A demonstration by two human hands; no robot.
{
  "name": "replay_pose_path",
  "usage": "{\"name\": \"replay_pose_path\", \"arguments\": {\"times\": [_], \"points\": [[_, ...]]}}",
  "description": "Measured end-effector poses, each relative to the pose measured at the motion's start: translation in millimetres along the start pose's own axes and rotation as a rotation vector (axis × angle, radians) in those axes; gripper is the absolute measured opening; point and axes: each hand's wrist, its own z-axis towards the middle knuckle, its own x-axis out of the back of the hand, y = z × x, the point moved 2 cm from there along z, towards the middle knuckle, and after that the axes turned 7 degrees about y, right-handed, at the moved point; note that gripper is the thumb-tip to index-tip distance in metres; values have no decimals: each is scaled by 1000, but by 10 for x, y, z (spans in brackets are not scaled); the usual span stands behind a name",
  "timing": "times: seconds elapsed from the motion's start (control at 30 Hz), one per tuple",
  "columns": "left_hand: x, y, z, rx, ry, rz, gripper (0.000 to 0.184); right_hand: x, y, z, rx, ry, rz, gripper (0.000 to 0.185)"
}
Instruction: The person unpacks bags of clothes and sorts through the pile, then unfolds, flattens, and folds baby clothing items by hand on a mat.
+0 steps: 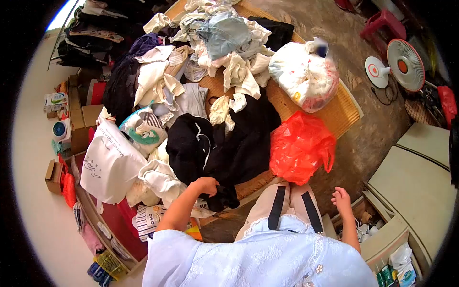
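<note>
My left hand point(206, 185) is closed on the lower edge of a black hoodie point(239, 148) with a white drawstring, spread over the front of the clothes pile. Its fingertips are partly hidden by the dark cloth. To the right, my right hand point(341, 198) hangs in the air beside my knee, fingers loosely bent and apart, holding nothing. A red plastic bag point(299, 148) sits just past my knees, right of the hoodie. Behind it stands a stuffed clear plastic bag point(303, 76) with white contents. Small cream cloths point(221, 112) lie on the hoodie's far side.
Light-coloured clothes point(224, 36) are heaped on a woven mat point(346, 112). A white printed bag point(112, 160) is at left, near cardboard boxes point(81, 110). A fan point(405, 64) and a red stool point(385, 26) stand back right; an open drawer point(368, 222) is near my right hand.
</note>
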Motion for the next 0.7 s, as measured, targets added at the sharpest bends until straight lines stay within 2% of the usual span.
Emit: {"name": "replay_pose_path", "arguments": {"times": [0.1, 0.2, 0.23, 0.33, 0.37, 0.4, 0.47, 0.53, 0.6, 0.67, 0.7], "points": [[-24, 152, 61, -14, 223, -79, 57, 130, 45, 69, -10, 8, -26, 31], [-24, 312, 180, -73, 709, -55, 45, 270, 382, 106, -71, 12, -90, 29], [84, 474, 64, -31, 764, -107, 40, 328, 516, 124, -97, 5, -109, 28], [194, 727, 123, 44, 1007, -108, 42, 520, 874, 256, -101, -32, -196, 23], [212, 850, 159, 100, 1032, -148, 49, 601, 922, 289, -120, -13, -264, 21], [243, 1029, 142, 50, 1135, -185, 47, 701, 1386, 625, 48, -45, -365, 20], [302, 1508, 172, -7, 1267, -169, 46, 878, 1461, 862, 204, -23, -519, 18], [302, 2074, 215, -178, 1241, -221, 43, 1048, 1300, 1074, 246, -57, -474, 18], [182, 2664, 309, -223, 1136, -179, 46, 1278, 982, 1252, 229, -89, -416, 19], [88, 3219, 435, -176, 970, -136, 50, 1587, 278, 1311, 151, -115, -343, 20], [74, 3463, 490, -151, 926, -213, 50, 1793, 496, 1727, 251, -135, -372, 23]]}}
